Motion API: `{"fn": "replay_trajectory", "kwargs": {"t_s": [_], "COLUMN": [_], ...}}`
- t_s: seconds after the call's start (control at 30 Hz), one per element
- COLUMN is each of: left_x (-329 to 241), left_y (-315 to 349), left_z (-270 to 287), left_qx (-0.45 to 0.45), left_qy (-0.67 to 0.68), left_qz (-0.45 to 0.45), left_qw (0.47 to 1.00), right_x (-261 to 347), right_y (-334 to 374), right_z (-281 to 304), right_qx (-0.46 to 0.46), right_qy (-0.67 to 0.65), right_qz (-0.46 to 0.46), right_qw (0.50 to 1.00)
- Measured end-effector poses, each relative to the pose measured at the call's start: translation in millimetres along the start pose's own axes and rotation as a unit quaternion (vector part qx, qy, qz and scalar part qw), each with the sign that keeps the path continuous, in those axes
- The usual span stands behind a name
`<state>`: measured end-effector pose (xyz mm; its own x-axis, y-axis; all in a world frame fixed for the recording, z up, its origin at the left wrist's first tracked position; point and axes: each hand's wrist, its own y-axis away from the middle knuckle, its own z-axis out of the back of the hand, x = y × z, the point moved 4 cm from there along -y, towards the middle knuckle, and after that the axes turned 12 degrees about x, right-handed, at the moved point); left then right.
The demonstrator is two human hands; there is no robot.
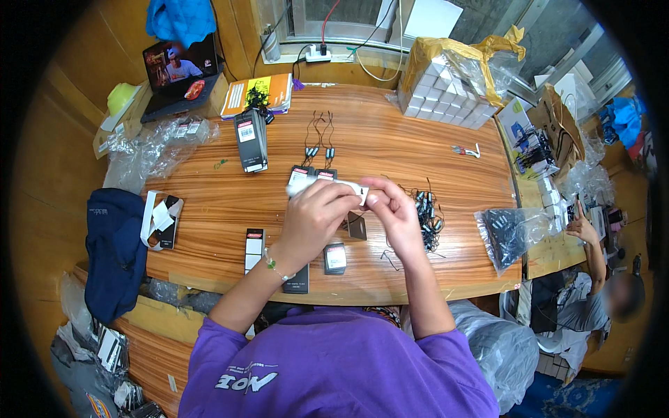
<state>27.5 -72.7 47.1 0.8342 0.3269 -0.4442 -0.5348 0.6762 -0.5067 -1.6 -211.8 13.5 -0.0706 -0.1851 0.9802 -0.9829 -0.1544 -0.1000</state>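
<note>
Above the middle of the table, my left hand (324,209) is closed on a small white item (363,194), perhaps a packet or little box; the fingers hide most of it. My right hand (394,212) pinches its right end, fingers bent. Behind my hands two dark tagged cards (302,171) lie side by side, with thin black cords and small cylinders (320,153) stretched out beyond them. Below my hands are a small brown piece (357,226) and a stack of labelled dark cards (335,258). To the right lies a tangled pile of corded cylinders (428,219).
A stack of long dark cards (251,143) stands back left, near notebooks (275,94) and a laptop (182,66). White boxes in plastic (446,90) fill the back right. A bag of black parts (509,233) lies at the right edge, near another person's hand (584,226).
</note>
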Motion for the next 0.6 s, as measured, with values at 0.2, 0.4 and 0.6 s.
{"fn": "replay_trajectory", "kwargs": {"t_s": [0.2, 0.4, 0.6], "left_x": [-0.8, 17.7, 28.8], "left_y": [-14.0, -9.2, -7.1], "left_z": [-0.1, -3.9, -9.5], "left_qx": [-0.032, -0.066, -0.036], "left_qy": [-0.096, 0.031, 0.158], "left_qz": [-0.121, -0.032, 0.033], "left_qw": [0.988, 0.997, 0.986], "right_x": [-6.4, 27.9, 39.1], "right_y": [-6.4, -16.5, -24.1], "right_z": [20.3, 44.1, 35.6], "right_qx": [-0.037, -0.096, -0.050], "right_qy": [-0.108, -0.151, -0.196], "right_qz": [-0.030, 0.108, 0.155], "right_qw": [0.993, 0.978, 0.967]}}
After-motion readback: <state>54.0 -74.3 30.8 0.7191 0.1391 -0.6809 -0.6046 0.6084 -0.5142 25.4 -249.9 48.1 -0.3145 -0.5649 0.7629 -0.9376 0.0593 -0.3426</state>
